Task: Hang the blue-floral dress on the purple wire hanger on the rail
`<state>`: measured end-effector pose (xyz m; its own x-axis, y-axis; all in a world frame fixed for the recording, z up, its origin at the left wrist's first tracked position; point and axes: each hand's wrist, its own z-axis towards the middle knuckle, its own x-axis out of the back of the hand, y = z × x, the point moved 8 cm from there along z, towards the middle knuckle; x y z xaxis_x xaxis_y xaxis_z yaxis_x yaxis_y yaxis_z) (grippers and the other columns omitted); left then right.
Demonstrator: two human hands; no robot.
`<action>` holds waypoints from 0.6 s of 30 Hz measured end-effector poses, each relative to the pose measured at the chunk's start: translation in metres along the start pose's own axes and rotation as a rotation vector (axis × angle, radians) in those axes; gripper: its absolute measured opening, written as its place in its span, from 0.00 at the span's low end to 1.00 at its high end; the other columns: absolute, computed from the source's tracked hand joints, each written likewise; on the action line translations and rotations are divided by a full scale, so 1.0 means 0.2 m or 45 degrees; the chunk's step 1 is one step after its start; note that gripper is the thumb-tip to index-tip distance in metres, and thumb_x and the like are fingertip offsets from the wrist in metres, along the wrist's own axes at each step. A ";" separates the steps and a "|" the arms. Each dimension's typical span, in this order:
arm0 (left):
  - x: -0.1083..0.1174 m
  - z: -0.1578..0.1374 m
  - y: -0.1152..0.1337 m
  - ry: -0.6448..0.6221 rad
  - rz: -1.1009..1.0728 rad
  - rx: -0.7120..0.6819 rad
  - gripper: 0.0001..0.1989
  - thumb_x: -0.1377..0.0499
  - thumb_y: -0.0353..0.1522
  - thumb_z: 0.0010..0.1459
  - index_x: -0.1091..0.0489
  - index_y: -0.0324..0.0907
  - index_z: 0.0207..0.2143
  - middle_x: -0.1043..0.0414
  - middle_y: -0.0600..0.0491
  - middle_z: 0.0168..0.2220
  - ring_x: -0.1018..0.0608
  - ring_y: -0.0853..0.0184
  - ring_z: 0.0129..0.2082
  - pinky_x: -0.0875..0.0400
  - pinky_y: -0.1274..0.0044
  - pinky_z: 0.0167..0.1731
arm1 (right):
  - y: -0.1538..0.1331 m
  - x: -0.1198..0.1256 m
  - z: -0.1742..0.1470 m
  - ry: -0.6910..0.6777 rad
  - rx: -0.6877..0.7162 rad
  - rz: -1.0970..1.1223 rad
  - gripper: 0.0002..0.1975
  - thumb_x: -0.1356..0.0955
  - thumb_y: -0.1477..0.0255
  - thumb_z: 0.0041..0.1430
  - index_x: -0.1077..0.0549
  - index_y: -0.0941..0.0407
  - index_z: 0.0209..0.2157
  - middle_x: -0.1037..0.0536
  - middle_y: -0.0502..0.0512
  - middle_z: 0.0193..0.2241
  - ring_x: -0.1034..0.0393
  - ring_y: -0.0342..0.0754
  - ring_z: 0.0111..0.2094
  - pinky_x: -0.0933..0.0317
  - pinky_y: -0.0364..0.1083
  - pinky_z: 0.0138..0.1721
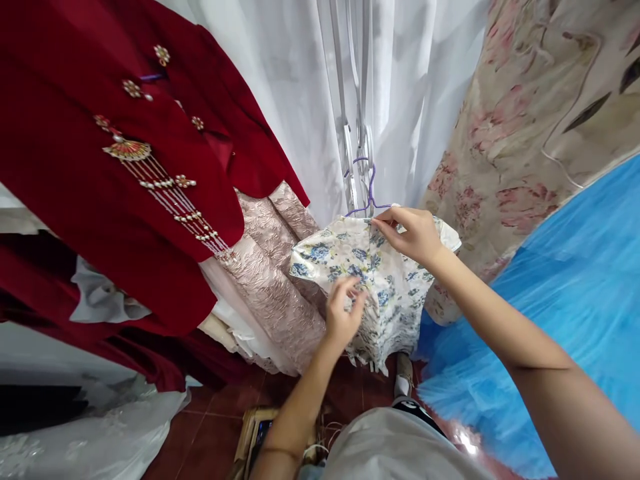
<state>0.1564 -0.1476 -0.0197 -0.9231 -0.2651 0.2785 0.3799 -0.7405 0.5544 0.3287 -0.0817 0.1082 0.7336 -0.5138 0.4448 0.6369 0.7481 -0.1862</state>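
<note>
A small cream dress with blue flowers (350,267) hangs on a purple hanger (369,193) hooked to a clear stand. My right hand (407,233) pinches the dress at its neckline, just under the hanger. My left hand (344,313) pinches the fabric lower down on the front of the dress. Both arms reach forward from the bottom of the view.
A dark red garment with gold and pearl ornaments (125,167) hangs at the left, above a pink brocade skirt (270,273). White curtains (280,80) hang behind. A floral cloth (530,120) and blue tulle (565,293) fill the right. Red floor tiles (210,427) show below.
</note>
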 end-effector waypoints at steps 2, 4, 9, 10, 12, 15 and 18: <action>0.08 0.27 0.08 0.028 0.072 -0.151 0.15 0.47 0.31 0.70 0.32 0.44 0.56 0.29 0.44 0.54 0.23 0.70 0.36 0.24 0.75 0.35 | -0.01 0.02 -0.02 0.057 0.062 -0.023 0.12 0.33 0.65 0.67 0.26 0.54 0.30 0.20 0.52 0.24 0.29 0.45 0.25 0.42 0.44 0.27; 0.07 0.52 0.13 -0.110 0.165 -0.192 0.17 0.49 0.31 0.71 0.34 0.44 0.59 0.31 0.43 0.58 0.23 0.68 0.41 0.25 0.74 0.39 | -0.02 0.02 -0.04 0.080 0.118 -0.060 0.12 0.33 0.66 0.68 0.26 0.54 0.30 0.20 0.53 0.25 0.27 0.46 0.26 0.41 0.44 0.28; -0.09 0.78 0.16 -0.527 0.318 -0.246 0.09 0.47 0.28 0.69 0.27 0.41 0.41 0.23 0.51 0.38 0.23 0.67 0.38 0.29 0.75 0.40 | -0.02 0.01 -0.05 0.120 0.262 -0.159 0.12 0.33 0.67 0.67 0.26 0.54 0.29 0.24 0.52 0.21 0.30 0.46 0.24 0.43 0.45 0.26; -0.10 0.79 0.15 -0.516 0.333 -0.226 0.09 0.47 0.28 0.69 0.27 0.41 0.38 0.23 0.52 0.36 0.23 0.68 0.36 0.30 0.75 0.40 | -0.02 -0.01 -0.06 0.108 0.296 -0.168 0.13 0.34 0.68 0.68 0.27 0.54 0.28 0.24 0.52 0.21 0.31 0.46 0.23 0.44 0.45 0.26; -0.10 0.80 0.14 -0.434 0.358 -0.196 0.08 0.47 0.28 0.68 0.28 0.40 0.37 0.24 0.53 0.34 0.24 0.68 0.34 0.31 0.76 0.38 | -0.01 -0.06 -0.06 0.041 0.339 -0.187 0.15 0.36 0.69 0.69 0.28 0.53 0.26 0.27 0.51 0.19 0.33 0.46 0.23 0.44 0.46 0.26; -0.05 0.83 0.15 -0.278 0.384 -0.174 0.08 0.47 0.29 0.69 0.29 0.39 0.37 0.26 0.54 0.32 0.25 0.69 0.32 0.32 0.77 0.35 | 0.01 -0.18 -0.10 -0.113 0.350 -0.204 0.19 0.38 0.68 0.71 0.30 0.52 0.24 0.29 0.51 0.18 0.35 0.47 0.23 0.44 0.46 0.26; 0.08 0.88 0.12 -0.088 0.431 -0.176 0.09 0.48 0.29 0.70 0.29 0.39 0.40 0.25 0.53 0.35 0.25 0.69 0.34 0.32 0.77 0.36 | -0.01 -0.29 -0.22 -0.266 0.380 -0.125 0.20 0.39 0.69 0.72 0.30 0.53 0.24 0.30 0.51 0.19 0.37 0.47 0.23 0.44 0.47 0.27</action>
<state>0.1617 -0.0597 0.1361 -0.7385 -0.4703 0.4832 0.6471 -0.6957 0.3120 0.2954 -0.0717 0.0447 0.5886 -0.5156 0.6226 0.5821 0.8048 0.1161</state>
